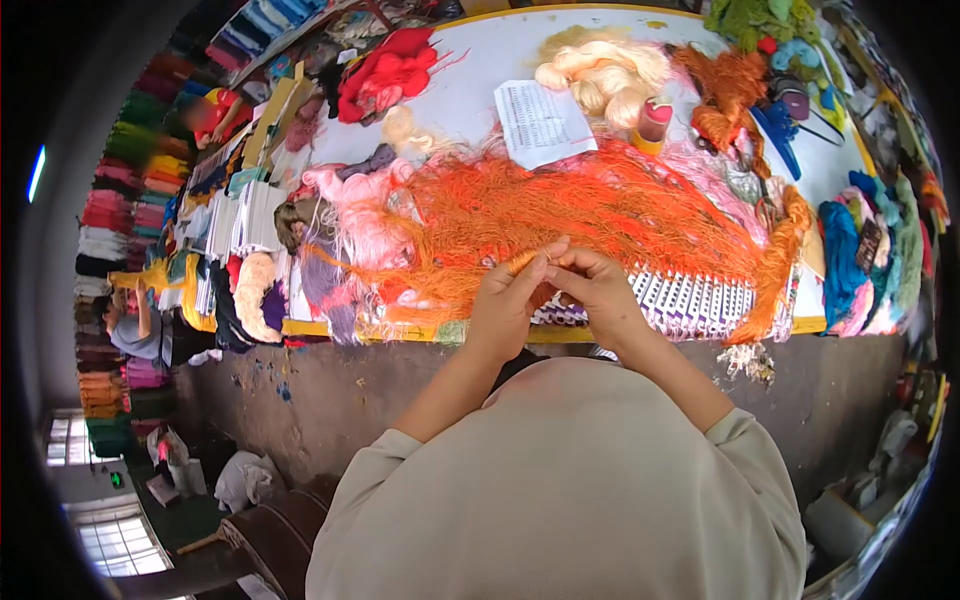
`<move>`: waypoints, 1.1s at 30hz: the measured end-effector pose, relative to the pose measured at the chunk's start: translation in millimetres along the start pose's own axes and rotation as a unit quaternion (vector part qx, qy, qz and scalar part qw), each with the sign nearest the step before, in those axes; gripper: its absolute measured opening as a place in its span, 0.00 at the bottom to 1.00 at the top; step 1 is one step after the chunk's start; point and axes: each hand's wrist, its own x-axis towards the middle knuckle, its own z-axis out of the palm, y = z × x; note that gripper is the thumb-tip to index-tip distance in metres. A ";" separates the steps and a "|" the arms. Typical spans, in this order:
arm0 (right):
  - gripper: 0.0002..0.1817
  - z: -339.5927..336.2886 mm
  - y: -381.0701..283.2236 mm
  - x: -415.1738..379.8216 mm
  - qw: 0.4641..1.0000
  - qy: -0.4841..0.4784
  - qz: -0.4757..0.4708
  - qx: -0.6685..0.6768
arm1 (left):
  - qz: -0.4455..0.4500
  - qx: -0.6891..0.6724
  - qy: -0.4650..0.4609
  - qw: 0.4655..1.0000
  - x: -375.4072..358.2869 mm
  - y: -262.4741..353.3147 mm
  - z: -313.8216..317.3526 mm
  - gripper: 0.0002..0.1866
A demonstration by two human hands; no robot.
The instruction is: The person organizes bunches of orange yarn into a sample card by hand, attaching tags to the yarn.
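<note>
Close together at the table's near edge, my two hands meet fingertip to fingertip. My left hand (507,300) is closed on a small bundle of orange yarn (522,262). The fingers of my right hand (600,292) pinch at the same yarn; the exact strand between them is too fine to make out. Beyond them spreads a wide tangle of orange thread (560,205), with pink yarn (375,235) at its left. Under its near edge lie white cards with rows of dark holes (690,302), several strands hanging from them.
On the white table (470,60) lie a printed sheet (545,122), cream skeins (610,75), a red skein (390,75) and a thread cone (653,122). A blue skein (842,255) hangs at right. Two other people (140,325) are at left, beside shelves of coloured yarn (105,215).
</note>
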 end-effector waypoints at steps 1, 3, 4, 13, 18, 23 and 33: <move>0.03 2.3 -1.0 -0.1 1.000 0.014 0.016 0.004 | 0.008 -0.024 0.015 1.000 -0.6 0.3 -1.0 0.19; 0.03 4.8 -0.5 1.2 0.998 0.014 0.031 0.049 | 0.010 -0.059 0.022 0.998 -0.4 -1.3 -12.3 0.18; 0.03 6.2 -0.2 2.3 0.995 0.021 0.043 0.091 | 0.010 -0.094 0.021 0.995 -0.2 -1.5 -17.9 0.18; 0.04 36.3 5.5 16.4 0.995 0.001 -0.028 -0.093 | -0.013 -0.107 -0.052 0.993 -2.6 27.5 -41.5 0.25; 0.04 57.8 15.8 30.6 0.992 0.008 -0.035 -0.117 | -0.018 -0.036 -0.075 0.996 1.7 46.0 -64.5 0.25; 0.05 89.5 13.6 42.3 0.996 0.038 -0.015 -0.075 | -0.039 -0.091 -0.110 0.989 13.4 60.2 -98.4 0.23; 0.05 115.3 36.5 56.8 0.991 0.121 -0.026 -0.042 | -0.107 -0.140 -0.153 0.972 28.3 71.3 -138.5 0.24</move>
